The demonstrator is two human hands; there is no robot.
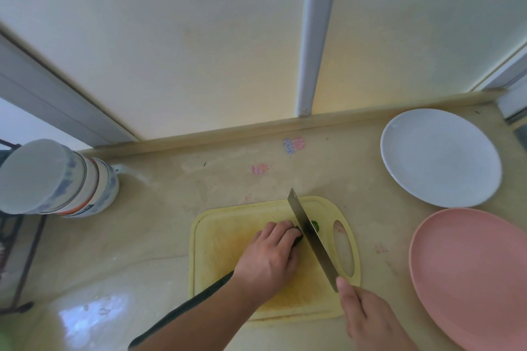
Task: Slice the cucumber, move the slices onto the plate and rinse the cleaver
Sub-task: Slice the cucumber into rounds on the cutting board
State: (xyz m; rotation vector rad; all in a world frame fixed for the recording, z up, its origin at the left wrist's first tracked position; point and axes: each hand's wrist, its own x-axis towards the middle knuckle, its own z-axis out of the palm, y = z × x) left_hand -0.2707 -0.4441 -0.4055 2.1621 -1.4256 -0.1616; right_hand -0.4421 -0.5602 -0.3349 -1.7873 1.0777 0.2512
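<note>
Right now the left hand (271,256) is curling over the cucumber (299,236) on the cutting board (216,236) near the table's front edge, while the right hand (368,319) is gripping the cleaver (310,239). Cucumber looks firm, slippery; pin it behind the cut.

A home kitchen: countertop (159,236), stacked bowls (57,179), plates, cutting board (222,236).

Bare bench (159,208) is seen left of and behind the yellow cutting board (225,239), open up to the back ledge. The far left is blocked by a stack of bowls (60,179). The right side is taken up by a white plate (440,157) and a pink plate (473,276), set close together.
</note>
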